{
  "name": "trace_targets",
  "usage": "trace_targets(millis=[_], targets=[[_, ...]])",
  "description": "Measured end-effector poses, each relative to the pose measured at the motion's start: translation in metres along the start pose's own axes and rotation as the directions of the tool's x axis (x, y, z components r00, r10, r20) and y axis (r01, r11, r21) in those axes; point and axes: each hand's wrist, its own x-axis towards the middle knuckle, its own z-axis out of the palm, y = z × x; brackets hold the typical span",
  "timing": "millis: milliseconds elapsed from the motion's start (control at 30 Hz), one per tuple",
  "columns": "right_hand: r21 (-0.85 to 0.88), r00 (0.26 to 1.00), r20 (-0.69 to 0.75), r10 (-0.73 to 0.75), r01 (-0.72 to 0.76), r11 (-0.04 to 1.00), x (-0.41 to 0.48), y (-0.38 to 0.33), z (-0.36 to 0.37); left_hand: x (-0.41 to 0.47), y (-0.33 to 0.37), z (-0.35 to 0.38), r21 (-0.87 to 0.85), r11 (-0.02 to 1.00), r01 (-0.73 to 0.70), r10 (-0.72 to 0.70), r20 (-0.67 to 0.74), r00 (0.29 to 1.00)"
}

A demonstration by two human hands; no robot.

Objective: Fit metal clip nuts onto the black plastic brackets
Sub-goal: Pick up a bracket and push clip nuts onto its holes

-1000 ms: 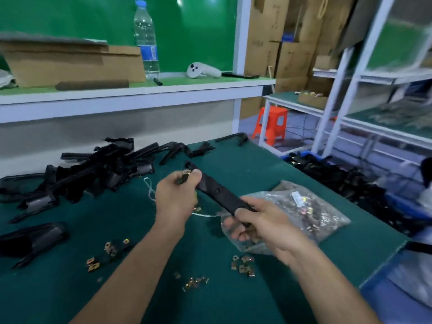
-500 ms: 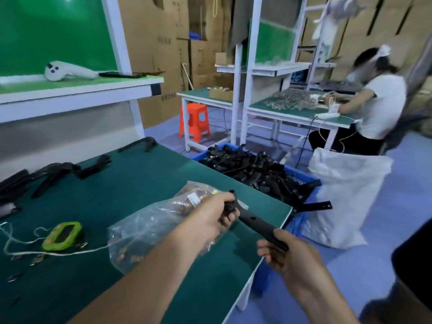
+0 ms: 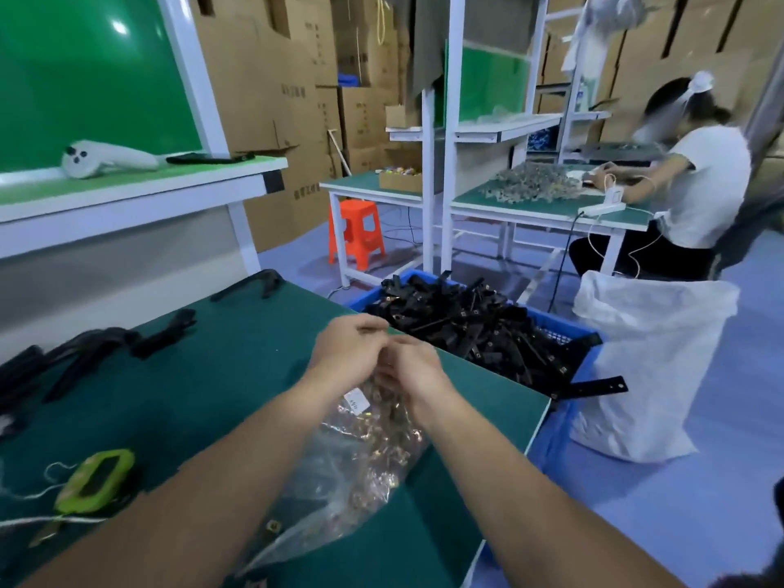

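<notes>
Head view: both hands meet above the desk's far right edge, over the mouth of a clear bag.
Change since earlier frame: the black bracket held between the hands half a second ago is gone from them; the hands have come together, and the camera has swung a little further right.
Desk [image 3: 237, 375]: green top; its right edge runs just beside the blue crate [image 3: 587, 333], with open floor beyond.
Blue crate: heaped with black plastic brackets [image 3: 479, 328]; one strip juts over its right rim.
White sack [image 3: 645, 367]: stands on the floor, just right of the crate.
Bag of clip nuts [image 3: 360, 464]: lies on the desk between the forearms, partly covered by them.
Left hand [image 3: 345, 348]: fingers curled together at the bag's mouth; what they pinch cannot be told through the blur.
Right hand [image 3: 413, 369]: fingers curled, touching the left hand; grip unclear.
Loose brackets [image 3: 97, 345]: near the desk's far left, cut off by the frame.
Green tool [image 3: 95, 481]: near left edge, with string.
</notes>
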Motion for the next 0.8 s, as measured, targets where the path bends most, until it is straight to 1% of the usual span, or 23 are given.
trace_targets(millis=[33,100,133,200,300,367,467,533,633,667,733,800], targets=[[-0.116,0.999,-0.02,-0.045,0.043,0.992,-0.002,0.004,0.011,-0.005,-0.011,-0.014,0.06,0.998,-0.031,0.033,-0.027,0.999],[-0.343,0.986,-0.023,-0.164,0.146,0.928,-0.007,0.006,0.028,-0.013,-0.03,-0.045,0.181,0.982,-0.05,0.066,-0.085,0.994],[-0.432,0.975,0.008,-0.223,0.205,0.878,-0.01,0.004,0.037,-0.016,-0.039,-0.062,0.224,0.973,-0.047,0.074,-0.115,0.991],[-0.534,0.951,0.097,-0.295,0.3,0.79,-0.016,0.0,0.058,-0.023,-0.056,-0.096,0.299,0.954,-0.035,0.089,-0.171,0.981],[-0.584,0.921,0.265,-0.286,0.389,0.713,-0.025,0.0,0.1,-0.039,-0.083,-0.147,0.412,0.909,0.066,0.05,-0.263,0.963],[-0.583,0.907,0.358,-0.221,0.402,0.706,-0.03,0.005,0.13,-0.056,-0.103,-0.181,0.47,0.873,0.127,0.032,-0.316,0.948],[-0.59,0.879,0.461,-0.12,0.404,0.699,-0.032,0.018,0.173,-0.091,-0.138,-0.226,0.524,0.825,0.213,0.003,-0.381,0.925],[-0.616,0.854,0.515,-0.075,0.429,0.66,-0.032,0.028,0.203,-0.12,-0.167,-0.252,0.51,0.809,0.292,-0.036,-0.453,0.891],[-0.659,0.812,0.584,-0.004,0.477,0.581,-0.031,0.039,0.249,-0.172,-0.209,-0.285,0.367,0.835,0.409,-0.139,-0.579,0.803],[-0.665,0.794,0.607,0.023,0.492,0.562,-0.032,0.042,0.264,-0.188,-0.222,-0.292,0.343,0.826,0.446,-0.171,-0.602,0.78],[-0.666,0.762,0.645,0.061,0.522,0.533,-0.033,0.045,0.294,-0.213,-0.243,-0.3,0.354,0.782,0.512,-0.231,-0.598,0.767],[-0.641,0.739,0.671,0.052,0.544,0.541,-0.034,0.05,0.326,-0.23,-0.257,-0.297,0.353,0.78,0.517,-0.268,-0.558,0.785]])
